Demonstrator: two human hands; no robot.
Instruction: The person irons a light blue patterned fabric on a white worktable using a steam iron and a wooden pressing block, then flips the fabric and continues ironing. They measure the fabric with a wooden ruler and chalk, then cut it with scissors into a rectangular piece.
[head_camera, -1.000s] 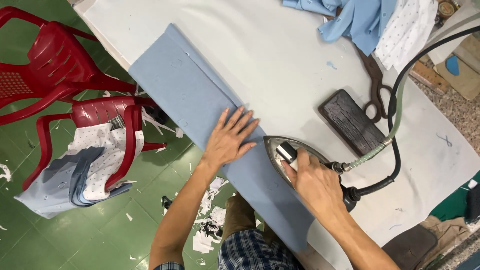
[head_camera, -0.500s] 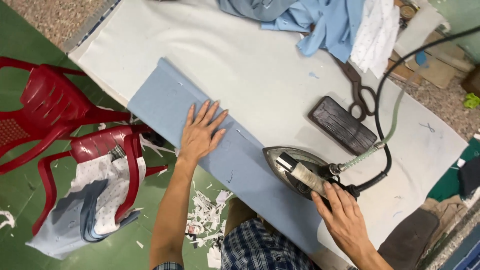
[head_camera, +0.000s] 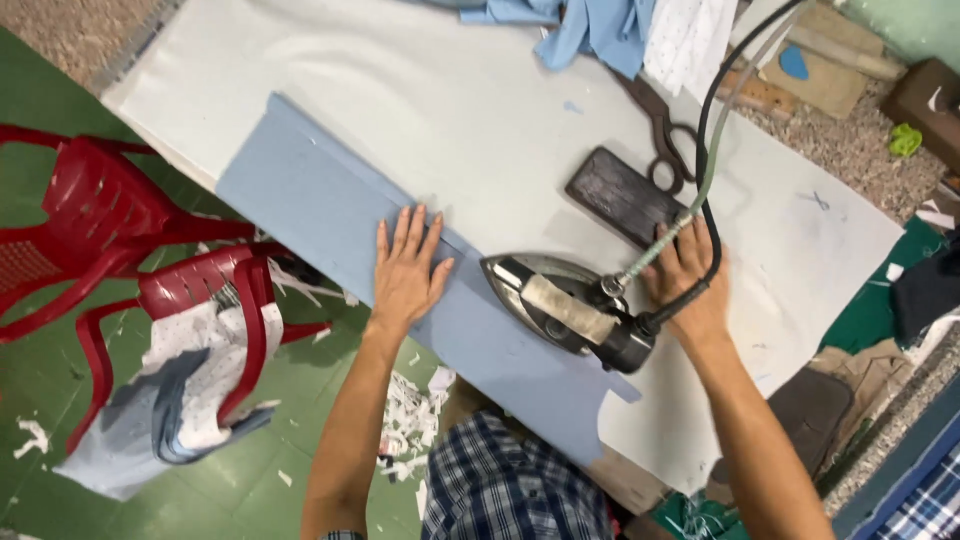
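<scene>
Blue fabric (head_camera: 330, 205), long and folded, is pressed flat on the white table (head_camera: 400, 90) by the open left hand (head_camera: 407, 270); the right hand (head_camera: 690, 285) seemingly grips the iron (head_camera: 560, 300) cord (head_camera: 700, 160).

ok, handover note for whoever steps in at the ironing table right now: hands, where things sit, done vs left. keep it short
Left hand: flat, fingers spread, pressing the blue fabric strip onto the white table.
Right hand: off the iron's handle, at the cord and hose behind the iron.
Iron: resting soleplate down on the blue strip, just right of the left hand.
Dark rest pad and scissors lie beyond the iron.
Done: strip laid out along the near table edge with a lengthwise fold line showing.
Left: cannot tell how much of the strip is pressed; iron sits on fabric unheld, so probably pick it up first.
</scene>
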